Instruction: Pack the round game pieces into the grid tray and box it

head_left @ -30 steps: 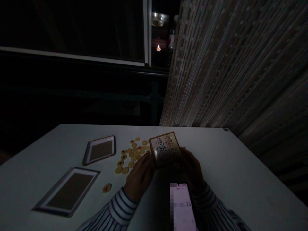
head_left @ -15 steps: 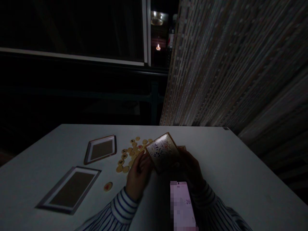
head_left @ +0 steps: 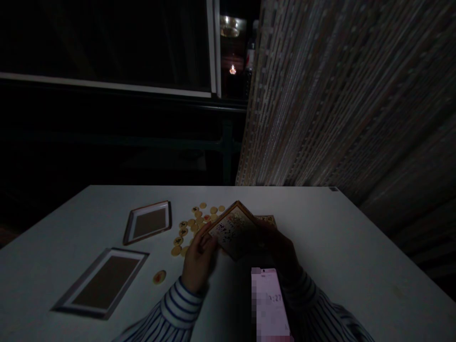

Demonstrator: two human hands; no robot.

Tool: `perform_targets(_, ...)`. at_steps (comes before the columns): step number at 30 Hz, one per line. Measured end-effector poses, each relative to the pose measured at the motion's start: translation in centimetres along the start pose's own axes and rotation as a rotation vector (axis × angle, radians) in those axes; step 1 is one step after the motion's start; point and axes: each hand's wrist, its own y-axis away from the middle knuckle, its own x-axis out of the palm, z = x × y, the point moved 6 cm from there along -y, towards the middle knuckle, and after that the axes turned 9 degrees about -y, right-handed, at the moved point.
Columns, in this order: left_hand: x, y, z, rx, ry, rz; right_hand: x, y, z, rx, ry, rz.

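A small flat box (head_left: 231, 232) with brown edges and dark brush-style characters on its pale face is tilted between my hands, above the table. My left hand (head_left: 198, 260) grips its left edge, fingers bent around it. My right hand (head_left: 281, 247) is closed on its right side, deep in shadow. Beyond the right fingers lies a patterned piece with a brown edge (head_left: 268, 219), partly hidden. Round Chinese chess pieces (head_left: 183, 232) are scattered just past my left hand, some with black or red characters. One red-marked piece (head_left: 159, 277) lies apart, nearer to me.
Two shallow rectangular trays, one brown-rimmed (head_left: 167, 213) and one grey-rimmed (head_left: 141, 259), lie at the left of the white table (head_left: 338, 237). A lit phone (head_left: 272, 316) rests between my forearms. A string curtain (head_left: 302, 95) hangs at the back right. The room is dark.
The box has shifted a little left and tilted differently, its lit glare gone. My left hand has moved left and now grips its edge. More of the patterned piece shows behind it.
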Motion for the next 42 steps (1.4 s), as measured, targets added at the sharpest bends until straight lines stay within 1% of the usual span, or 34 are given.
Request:
perform_targets(3, -0.2, -0.2, 0.2, 0.010, 0.004, 0.003, 0.2, 0.0, 0.2, 0.010, 0.013, 0.000)
perform_targets(9, -0.4, -0.2, 0.1, -0.002, 0.030, -0.002, 0.2, 0.1, 0.8, -0.023, 0.061, -0.003)
perform_targets(13, -0.2, 0.0, 0.0, -0.063, 0.089, -0.003, 0.3, 0.1, 1.2, -0.003, 0.083, -0.004)
perform_targets(16, -0.3, 0.0, 0.1, -0.105, 0.147, -0.017, 0.1, 0.2, 1.1, -0.020, 0.111, -0.019)
perform_targets(18, -0.3, 0.0, 0.2, -0.115, 0.185, -0.012, -0.2, 0.3, 1.1, -0.047, 0.106, -0.043)
perform_targets(23, -0.2, 0.0, 0.3, -0.121, 0.220, -0.003, -0.2, 0.4, 1.1, -0.072, 0.085, -0.032)
perform_targets(32, -0.4, 0.1, 0.3, -0.187, 0.319, -0.072, 0.0, 0.4, 0.0, 0.010, -0.003, -0.029)
perform_targets(37, -0.3, 0.0, 0.3, -0.172, 0.325, -0.047, -0.1, 0.4, -0.2, 0.046, -0.018, -0.055)
perform_targets(42, -0.1, 0.1, 0.2, -0.175, 0.316, -0.024, 0.1, 0.5, -0.6, 0.048, -0.035, -0.028)
